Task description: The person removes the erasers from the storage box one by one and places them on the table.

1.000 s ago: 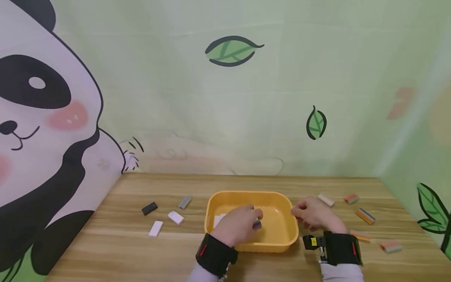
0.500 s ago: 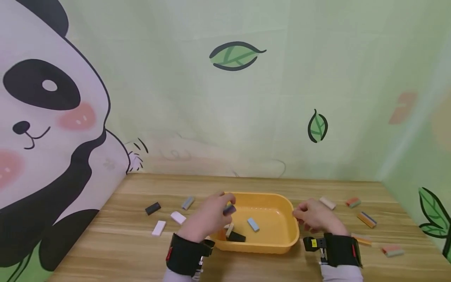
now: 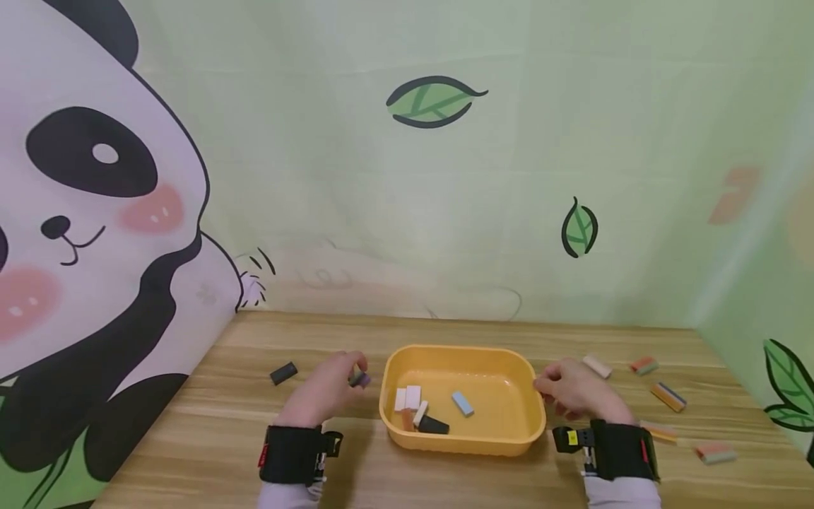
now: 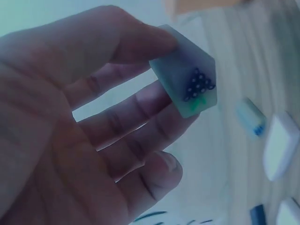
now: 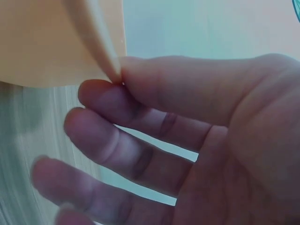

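Grape-printed block (image 4: pixel 191 75) pinched in left hand (image 3: pixel 326 390) near yellow tray (image 3: pixel 499 416)

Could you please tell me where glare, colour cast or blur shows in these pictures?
Head view: small glints inside the yellow tray; left wrist view: bluish-green cast over the left hand; right wrist view: tray rim blurred toward the top, right hand sharper.

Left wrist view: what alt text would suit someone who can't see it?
A left hand pinches a small block printed with a bunch of dark grapes. To the right, other small blocks lie on a wood-grained table.
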A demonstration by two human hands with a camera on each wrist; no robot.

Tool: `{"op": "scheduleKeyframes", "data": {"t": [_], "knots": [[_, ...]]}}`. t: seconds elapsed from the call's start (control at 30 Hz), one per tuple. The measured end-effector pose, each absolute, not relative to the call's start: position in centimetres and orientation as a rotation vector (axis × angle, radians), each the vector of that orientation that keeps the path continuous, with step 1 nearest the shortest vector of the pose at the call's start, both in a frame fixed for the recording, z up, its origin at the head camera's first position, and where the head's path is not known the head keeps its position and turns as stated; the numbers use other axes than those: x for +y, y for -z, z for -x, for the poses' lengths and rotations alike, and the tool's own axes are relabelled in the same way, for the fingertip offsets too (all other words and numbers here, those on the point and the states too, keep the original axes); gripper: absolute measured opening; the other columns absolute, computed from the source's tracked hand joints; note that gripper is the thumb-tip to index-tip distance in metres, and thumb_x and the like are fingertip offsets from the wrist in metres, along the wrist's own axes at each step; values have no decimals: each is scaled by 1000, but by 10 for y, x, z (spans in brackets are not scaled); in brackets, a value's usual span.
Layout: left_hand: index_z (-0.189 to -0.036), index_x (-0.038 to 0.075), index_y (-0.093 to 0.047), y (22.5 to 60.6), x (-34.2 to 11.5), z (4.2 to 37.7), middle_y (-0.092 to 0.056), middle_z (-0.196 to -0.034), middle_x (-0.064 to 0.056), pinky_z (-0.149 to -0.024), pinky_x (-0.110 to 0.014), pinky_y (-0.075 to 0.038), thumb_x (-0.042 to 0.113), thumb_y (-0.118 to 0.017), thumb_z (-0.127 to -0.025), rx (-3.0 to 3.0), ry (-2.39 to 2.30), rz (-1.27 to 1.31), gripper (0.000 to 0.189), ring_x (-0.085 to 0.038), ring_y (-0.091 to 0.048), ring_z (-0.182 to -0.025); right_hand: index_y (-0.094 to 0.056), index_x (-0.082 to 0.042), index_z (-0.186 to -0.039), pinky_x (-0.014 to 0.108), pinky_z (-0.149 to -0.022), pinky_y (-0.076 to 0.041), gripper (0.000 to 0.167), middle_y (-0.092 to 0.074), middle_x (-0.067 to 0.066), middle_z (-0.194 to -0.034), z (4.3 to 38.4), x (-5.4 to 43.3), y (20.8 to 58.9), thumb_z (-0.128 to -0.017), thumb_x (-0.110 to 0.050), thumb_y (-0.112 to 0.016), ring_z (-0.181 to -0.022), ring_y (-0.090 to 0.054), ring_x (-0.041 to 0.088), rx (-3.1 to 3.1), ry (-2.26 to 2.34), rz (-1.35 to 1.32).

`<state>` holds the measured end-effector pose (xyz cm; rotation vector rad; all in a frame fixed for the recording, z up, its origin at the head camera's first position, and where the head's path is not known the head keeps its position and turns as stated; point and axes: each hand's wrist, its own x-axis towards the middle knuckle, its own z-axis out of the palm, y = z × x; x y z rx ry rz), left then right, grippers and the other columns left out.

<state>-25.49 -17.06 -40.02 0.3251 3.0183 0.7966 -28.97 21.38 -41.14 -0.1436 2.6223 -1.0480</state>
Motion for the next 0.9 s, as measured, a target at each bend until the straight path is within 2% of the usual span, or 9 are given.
{"op": "scheduleKeyframes", "data": {"t": [0.17, 0.7, 0.9], "knots": [[-101, 7, -62, 409, -177, 257, -55, -81, -4, -63, -35, -45, 5, -74, -84, 3013, -798, -338, 21, -19, -51, -71, -65, -7, -85, 31, -51, -47, 19, -57, 7, -68, 289, 214, 414, -97, -20, -58, -57, -53, 19, 2624, 1043, 137], [-100, 8, -60, 438, -174, 266, -50, -76, -4, -59, -34, -39, 2, -74, -80, 2930, -786, -255, 25, -20, -49, -66, -66, -7, -88, 31, -53, -46, 19, -58, 7, -72, 289, 214, 410, -98, -21, -58, -59, -53, 20, 2615, 1027, 132], [-98, 6, -60, 442, -171, 267, -52, -74, -3, -59, -34, -41, 1, -75, -80, 2932, -778, -256, 23, -19, -50, -66, -66, -6, -87, 31, -52, -47, 19, -57, 7, -69, 288, 212, 409, -97, -20, -58, -58, -53, 20, 2618, 1042, 135]]}}
